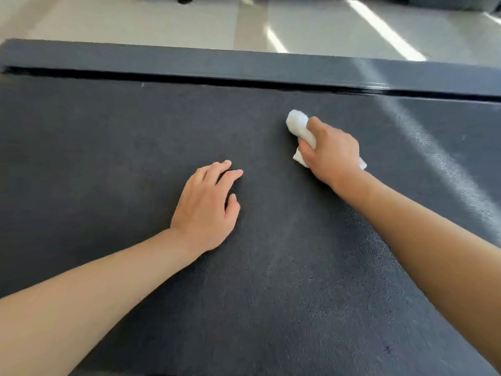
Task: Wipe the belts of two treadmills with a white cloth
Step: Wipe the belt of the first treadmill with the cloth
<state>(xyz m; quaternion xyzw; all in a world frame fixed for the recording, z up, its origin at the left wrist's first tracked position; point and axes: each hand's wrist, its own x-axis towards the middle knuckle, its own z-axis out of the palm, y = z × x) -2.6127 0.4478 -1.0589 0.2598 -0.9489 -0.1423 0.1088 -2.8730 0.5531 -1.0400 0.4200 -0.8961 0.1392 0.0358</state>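
A: Item one, belt (135, 158). Condition?

B: Dark, matt, finely textured. Fills nearly the whole view. Flat, under both arms. A pale light streak crosses its right part.

A: Item two, white cloth (298, 126).

B: Bunched into a short roll. On the belt, far right of centre, near the side rail (189, 63). One rounded end pokes out on the far side of the fist; a flat corner shows at the near left, another scrap at the right.

A: Right hand (332, 150)?

B: Fingers curled tight round the cloth, knuckles up, cloth pressed to the belt.

A: Left hand (207, 207)?

B: Empty. Fingers loosely spread, palm down, resting on the belt left of the cloth and nearer, well apart from the right hand. Likely a brace.

A: Handling notes for the cloth?

B: Judged light, soft, easily crushed; no risk of damage. It will likely drag on the grainy belt rather than slide, so loose corners may fold under. Best held across the middle of the roll, as now, with the free end leading.

A: Beyond the rail?

B: Pale glossy floor (135, 20) with bright reflections. Second treadmill not seen.
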